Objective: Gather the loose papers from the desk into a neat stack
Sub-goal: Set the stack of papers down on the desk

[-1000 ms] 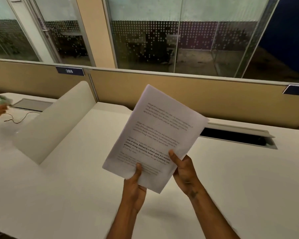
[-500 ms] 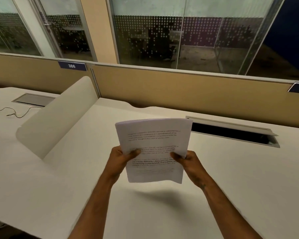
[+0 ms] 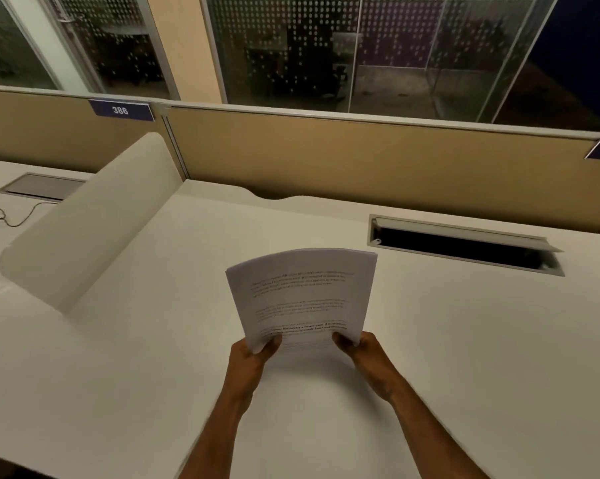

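A stack of white printed papers (image 3: 303, 295) stands nearly upright over the middle of the white desk (image 3: 464, 340), its top edge bowed slightly away from me. My left hand (image 3: 248, 363) grips its lower left corner, thumb on the front sheet. My right hand (image 3: 369, 357) grips the lower right corner the same way. The sheets look aligned at the edges. Whether the bottom edge touches the desk is hidden by my hands.
A curved white divider panel (image 3: 88, 229) stands at the left. An open cable slot (image 3: 464, 245) lies in the desk at the back right. A tan partition (image 3: 360, 157) runs along the back. A thin cable (image 3: 11, 216) lies on the neighbouring desk.
The stack went from tilted and raised to squared up, lower and further forward over the desk. Both hands shifted to its bottom corners. The hand at the far left is gone from view.
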